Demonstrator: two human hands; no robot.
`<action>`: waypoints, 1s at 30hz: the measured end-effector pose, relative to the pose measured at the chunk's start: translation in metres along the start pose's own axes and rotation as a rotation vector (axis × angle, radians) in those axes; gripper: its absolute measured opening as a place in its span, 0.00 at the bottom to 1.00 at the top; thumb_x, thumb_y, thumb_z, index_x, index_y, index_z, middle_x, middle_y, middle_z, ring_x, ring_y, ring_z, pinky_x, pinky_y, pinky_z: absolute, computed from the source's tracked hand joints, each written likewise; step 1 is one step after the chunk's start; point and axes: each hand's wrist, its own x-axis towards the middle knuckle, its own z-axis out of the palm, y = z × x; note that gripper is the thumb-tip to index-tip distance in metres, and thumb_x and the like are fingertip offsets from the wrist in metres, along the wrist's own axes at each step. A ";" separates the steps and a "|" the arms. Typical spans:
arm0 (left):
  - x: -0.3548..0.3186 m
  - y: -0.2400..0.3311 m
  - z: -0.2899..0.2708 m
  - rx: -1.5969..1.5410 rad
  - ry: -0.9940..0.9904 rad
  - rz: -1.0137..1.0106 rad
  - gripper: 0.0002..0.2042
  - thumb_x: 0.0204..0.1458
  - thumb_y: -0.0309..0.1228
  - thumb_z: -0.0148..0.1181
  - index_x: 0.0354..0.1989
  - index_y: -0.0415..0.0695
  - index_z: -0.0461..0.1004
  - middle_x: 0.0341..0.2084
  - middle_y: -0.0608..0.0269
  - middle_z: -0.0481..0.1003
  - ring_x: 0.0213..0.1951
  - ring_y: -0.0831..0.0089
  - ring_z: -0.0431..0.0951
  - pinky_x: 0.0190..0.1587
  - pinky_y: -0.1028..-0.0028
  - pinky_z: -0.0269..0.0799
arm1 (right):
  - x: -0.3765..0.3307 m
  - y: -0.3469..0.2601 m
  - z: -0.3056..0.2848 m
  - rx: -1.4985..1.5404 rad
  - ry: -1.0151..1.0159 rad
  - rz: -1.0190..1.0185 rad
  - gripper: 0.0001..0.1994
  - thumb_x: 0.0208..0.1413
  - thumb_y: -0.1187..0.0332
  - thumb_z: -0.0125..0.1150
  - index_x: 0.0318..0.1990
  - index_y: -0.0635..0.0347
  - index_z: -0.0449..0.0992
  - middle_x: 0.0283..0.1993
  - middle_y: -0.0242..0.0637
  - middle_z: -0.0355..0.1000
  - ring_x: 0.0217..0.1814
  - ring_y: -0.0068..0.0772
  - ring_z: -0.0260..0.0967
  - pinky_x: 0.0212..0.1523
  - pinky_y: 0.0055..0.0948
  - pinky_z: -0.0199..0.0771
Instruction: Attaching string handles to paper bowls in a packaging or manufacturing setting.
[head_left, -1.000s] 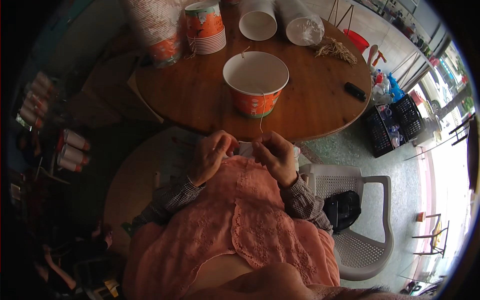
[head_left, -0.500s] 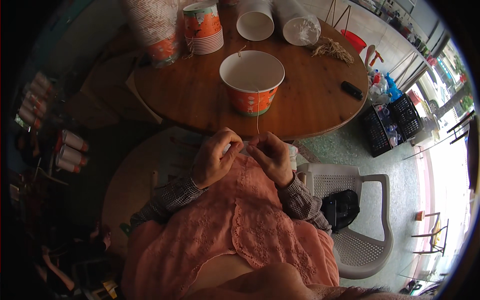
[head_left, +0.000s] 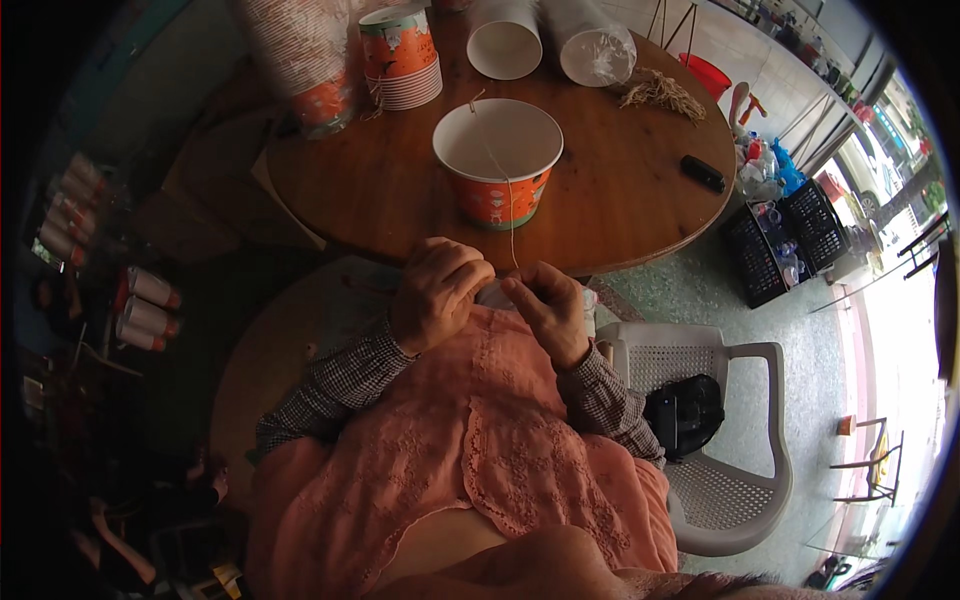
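An orange paper bucket (head_left: 497, 197) with a white inside stands upright near the table's front edge. A thin pale string (head_left: 513, 225) runs from a knot at its far rim, across the opening and down over the near side to my fingers. My right hand (head_left: 548, 308) pinches the string between thumb and forefinger, just in front of the table edge. Close beside it, almost touching, my left hand (head_left: 440, 295) is closed with its fingers curled together. What the left fingers hold, if anything, is hidden.
On the round wooden table (head_left: 610, 180) stand nested orange buckets (head_left: 402, 55), wrapped white stacks (head_left: 505, 45), a string bundle (head_left: 663, 95) and a black object (head_left: 703, 173). A grey plastic chair (head_left: 745, 500) with a black bag (head_left: 685, 415) is at my right.
The string now stretches across the bucket's opening instead of showing only outside the near side. My left hand has turned, its knuckles higher. The right hand still pinches near the same spot.
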 end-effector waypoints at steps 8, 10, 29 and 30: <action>0.042 -0.043 0.011 -0.028 0.070 -0.042 0.17 0.47 0.27 0.63 0.45 0.42 0.69 0.41 0.56 0.73 0.46 0.57 0.72 0.49 0.63 0.67 | 0.061 0.009 -0.047 0.198 0.306 -0.052 0.05 0.59 0.68 0.57 0.33 0.58 0.74 0.20 0.23 0.64 0.19 0.13 0.58 0.19 0.16 0.56; 0.052 -0.050 0.017 0.014 0.088 -0.032 0.14 0.47 0.27 0.63 0.43 0.42 0.70 0.40 0.57 0.73 0.45 0.58 0.73 0.49 0.63 0.67 | 0.080 0.009 -0.062 0.324 0.484 -0.182 0.06 0.59 0.67 0.57 0.35 0.59 0.73 0.20 0.24 0.63 0.19 0.14 0.58 0.19 0.16 0.57; 0.049 -0.038 -0.017 -0.342 -0.277 -0.320 0.05 0.52 0.22 0.54 0.34 0.35 0.75 0.27 0.55 0.76 0.28 0.66 0.78 0.32 0.72 0.71 | 0.032 0.055 0.000 -0.316 0.060 -0.457 0.08 0.48 0.78 0.57 0.37 0.65 0.71 0.28 0.43 0.70 0.33 0.43 0.72 0.60 0.44 0.61; 0.047 -0.036 -0.017 -0.322 -0.265 -0.288 0.05 0.52 0.23 0.55 0.34 0.35 0.75 0.27 0.55 0.76 0.28 0.64 0.78 0.32 0.71 0.71 | 0.032 0.055 0.003 -0.314 0.064 -0.457 0.08 0.48 0.78 0.57 0.37 0.65 0.71 0.28 0.43 0.70 0.33 0.43 0.72 0.60 0.44 0.61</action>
